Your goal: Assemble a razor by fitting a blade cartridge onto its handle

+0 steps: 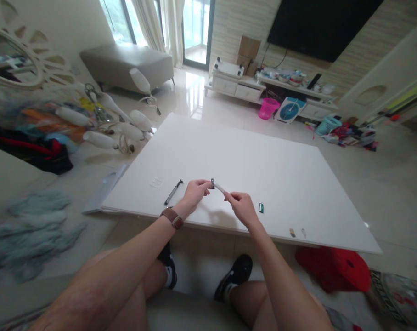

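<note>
In the head view my left hand point(196, 193), with a brown watch strap on its wrist, pinches a small dark razor cartridge point(212, 184) at its edge. My right hand point(241, 206) grips a slim white stick point(220, 188). The stick's far end meets or nearly meets the cartridge; contact is too small to tell. Both hands are just above the white tabletop point(270, 170), near its front edge. Left of my left hand lies a grey and black razor handle point(173, 192). A small green and black cartridge-like piece point(261, 208) rests right of my right hand.
A clear packet point(157, 182) lies at the table's left. Two small pieces, one yellow and dark point(292, 232), one clear point(304, 233), lie near the front right edge. Below that edge is a red stool-like object point(335, 269). White lamp arms point(126, 131) stand beyond the left side.
</note>
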